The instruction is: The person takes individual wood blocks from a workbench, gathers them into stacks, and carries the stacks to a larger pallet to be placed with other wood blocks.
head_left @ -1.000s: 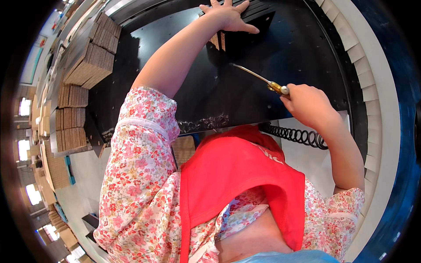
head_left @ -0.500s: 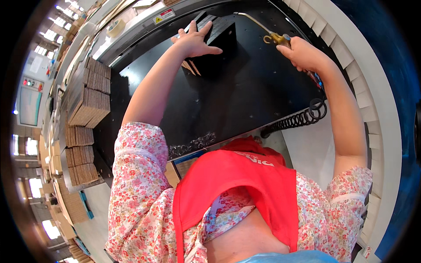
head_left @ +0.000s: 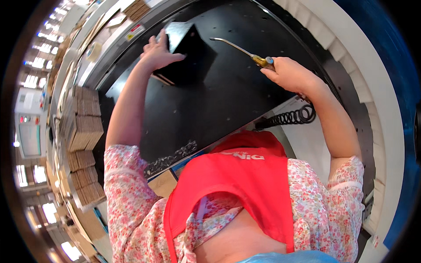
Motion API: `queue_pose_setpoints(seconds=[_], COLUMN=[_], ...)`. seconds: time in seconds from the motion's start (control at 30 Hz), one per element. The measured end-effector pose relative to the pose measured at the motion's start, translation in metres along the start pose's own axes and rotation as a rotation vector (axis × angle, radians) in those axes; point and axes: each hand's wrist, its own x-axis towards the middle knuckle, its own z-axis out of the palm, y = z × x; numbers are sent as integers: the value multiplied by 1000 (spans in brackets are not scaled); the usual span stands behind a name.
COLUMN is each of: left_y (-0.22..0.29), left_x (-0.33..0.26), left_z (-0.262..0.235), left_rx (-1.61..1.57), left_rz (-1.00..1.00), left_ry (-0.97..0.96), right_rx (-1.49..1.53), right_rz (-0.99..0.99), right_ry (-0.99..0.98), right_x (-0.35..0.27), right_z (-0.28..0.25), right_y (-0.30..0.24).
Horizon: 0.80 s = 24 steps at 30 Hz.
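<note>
My left hand [head_left: 158, 56] rests against the left side of a dark, box-shaped stack of panels [head_left: 187, 49] with a shiny top. Its fingers are stretched out, the thumb held apart from them over the near side. A thin light-coloured edge shows low on the stack, beside my wrist. In my right hand [head_left: 293, 75] is an air blow gun [head_left: 262, 60], brass-coloured with a long, thin, bent nozzle. The nozzle tip points left, a short way off the stack's right side. From below that hand runs a black coiled air hose [head_left: 291, 117].
The black machine table [head_left: 206, 107] has small holes and some shavings [head_left: 173, 155] near its front edge. Brown cut board stacks [head_left: 85, 131] stand along the left. A tape roll [head_left: 93, 51] lies on the far-left ledge. A pale pleated cover [head_left: 351, 74] curves along the right.
The view has shifted, so the stack and both hands appear farther left and lower. My left fingers are less spread and have slid toward the stack's left edge. The blow gun remains held.
</note>
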Motion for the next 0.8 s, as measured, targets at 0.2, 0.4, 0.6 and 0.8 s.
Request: queue_pose_setpoints(seconds=[0.2, 0.4, 0.6, 0.8], left_y=[6, 12, 3, -30], left_x=[14, 18, 11, -6], left_z=[-3, 0, 5, 8], left_rx=[-147, -167, -143, -427], left_rz=[-243, -250, -250, -163], left_ry=[-114, -56, 75, 291], right_rx=[409, 309, -56, -621], right_rz=[302, 159, 38, 419], right_ry=[449, 622, 975, 516], right_x=[-28, -42, -57, -129], right_z=[-42, 3, 53, 44], right_y=[60, 149, 164, 89])
